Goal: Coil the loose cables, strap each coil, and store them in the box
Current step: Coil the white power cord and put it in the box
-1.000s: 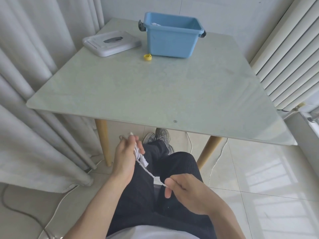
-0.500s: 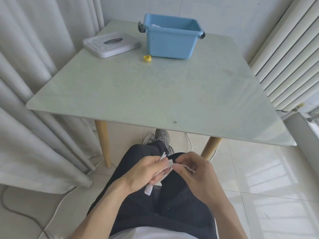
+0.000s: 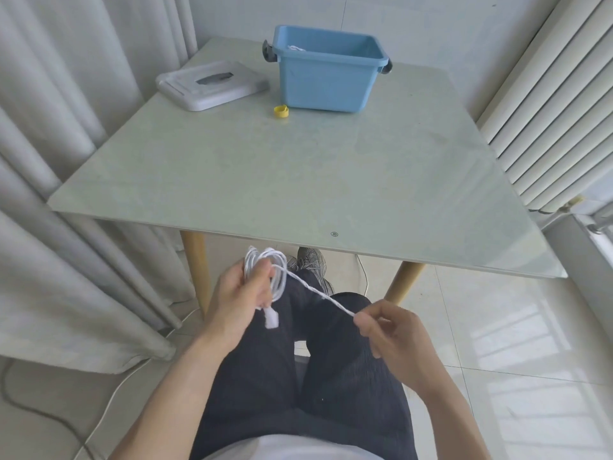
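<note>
Coiling is under way, over the lap below the surface point(image 3: 298, 180); the left hand point(image 3: 240, 293) grips the cable point(image 3: 277, 277) loops, the right hand point(image 3: 389, 330) pinches the taut tail; next another wrap, then a strap; the box point(image 3: 326, 83) waits far off.

My way to the open-topped blue plastic box point(image 3: 326, 82) crosses bare pale green tabletop point(image 3: 265, 180); only the small yellow ring point(image 3: 281, 112) and flat white lid point(image 3: 212, 84) lie near it.
</note>
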